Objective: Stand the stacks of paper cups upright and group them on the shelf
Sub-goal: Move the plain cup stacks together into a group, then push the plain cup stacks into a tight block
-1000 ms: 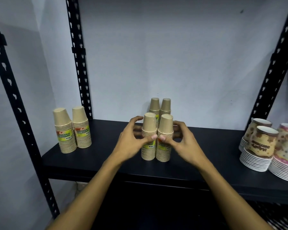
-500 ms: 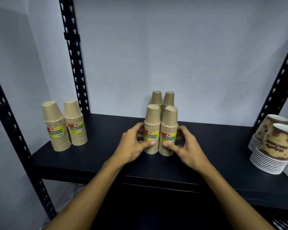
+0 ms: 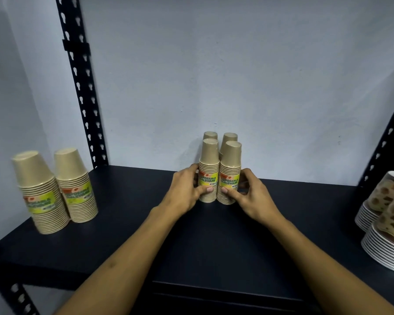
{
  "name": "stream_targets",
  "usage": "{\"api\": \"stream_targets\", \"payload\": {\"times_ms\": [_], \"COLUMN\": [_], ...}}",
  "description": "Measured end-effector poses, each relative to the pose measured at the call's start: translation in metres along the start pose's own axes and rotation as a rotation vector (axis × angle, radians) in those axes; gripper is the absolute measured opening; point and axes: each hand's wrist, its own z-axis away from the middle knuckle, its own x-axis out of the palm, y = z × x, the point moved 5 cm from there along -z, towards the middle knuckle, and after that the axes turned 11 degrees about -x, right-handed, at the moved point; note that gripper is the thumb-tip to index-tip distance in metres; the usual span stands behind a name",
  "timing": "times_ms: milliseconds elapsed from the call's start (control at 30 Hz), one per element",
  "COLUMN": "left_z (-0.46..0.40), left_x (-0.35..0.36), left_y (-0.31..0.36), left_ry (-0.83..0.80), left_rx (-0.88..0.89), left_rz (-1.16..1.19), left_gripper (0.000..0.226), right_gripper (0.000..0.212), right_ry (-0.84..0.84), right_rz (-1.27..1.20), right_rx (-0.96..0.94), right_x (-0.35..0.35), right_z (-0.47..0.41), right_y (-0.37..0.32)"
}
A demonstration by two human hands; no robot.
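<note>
Two upright stacks of brown paper cups with yellow labels stand side by side mid-shelf: the front left stack (image 3: 209, 164) and the front right stack (image 3: 230, 169). My left hand (image 3: 184, 194) grips the left one low down, thumb across its front. My right hand (image 3: 250, 196) grips the right one the same way. Directly behind them two more upright stacks (image 3: 229, 137) stand against the wall, mostly hidden. Another pair of stacks (image 3: 59, 189) stands upright at the shelf's left end.
The black shelf (image 3: 214, 235) runs between black slotted uprights (image 3: 82, 87). At the right end sit piles of white plates with patterned cups on them (image 3: 387, 223). A pale wall closes the back.
Both hands have pushed the two front stacks back toward the wall, close against the rear pair. The camera has moved closer and shifted right.
</note>
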Motion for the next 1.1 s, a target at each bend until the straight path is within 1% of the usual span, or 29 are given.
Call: {"api": "stream_targets", "payload": {"times_ms": [167, 333, 500, 667, 700, 767, 833, 867, 933, 967, 1100], "left_z": [-0.007, -0.007, -0.007, 0.002, 0.006, 0.014, 0.026, 0.034, 0.054, 0.065, 0.108], "left_x": [0.007, 0.011, 0.014, 0.016, 0.016, 0.015, 0.015, 0.014, 0.013, 0.011, -0.004], "left_y": [-0.015, -0.018, -0.021, -0.023, -0.024, -0.027, -0.032, -0.034, -0.035, -0.036, -0.039], "left_ry": [0.052, 0.066, 0.017, -0.045, -0.056, -0.071, -0.078, -0.083, -0.111, -0.123, -0.146], "left_rx": [-0.077, -0.091, -0.109, -0.132, -0.135, -0.155, -0.188, -0.198, -0.198, -0.194, -0.164], "left_rz": [0.058, 0.083, 0.060, 0.050, 0.021, -0.073, -0.228, -0.328, -0.483, -0.518, -0.556], "left_gripper": [0.053, 0.055, 0.056, 0.059, 0.062, 0.067, 0.068, 0.067, 0.067, 0.067, 0.067], "right_gripper": [0.043, 0.042, 0.052, 0.060, 0.064, 0.069, 0.063, 0.059, 0.055, 0.055, 0.054], "right_ry": [0.013, 0.006, -0.024, -0.063, -0.074, -0.136, -0.233, -0.268, -0.304, -0.317, -0.354], "right_rz": [-0.008, 0.026, 0.080, 0.101, 0.134, 0.289, 0.493, 0.557, 0.616, 0.633, 0.652], "right_rx": [0.012, -0.004, -0.004, 0.076, 0.107, 0.183, 0.238, 0.247, 0.254, 0.256, 0.269], "right_x": [0.006, 0.010, 0.013, 0.012, 0.011, 0.009, 0.009, 0.011, 0.013, 0.015, 0.025], "right_z": [-0.003, -0.001, 0.001, 0.005, 0.007, 0.015, 0.028, 0.036, 0.050, 0.056, 0.076], "right_y": [0.009, 0.009, 0.007, 0.003, 0.003, 0.002, -0.003, -0.006, -0.017, -0.022, -0.042]}}
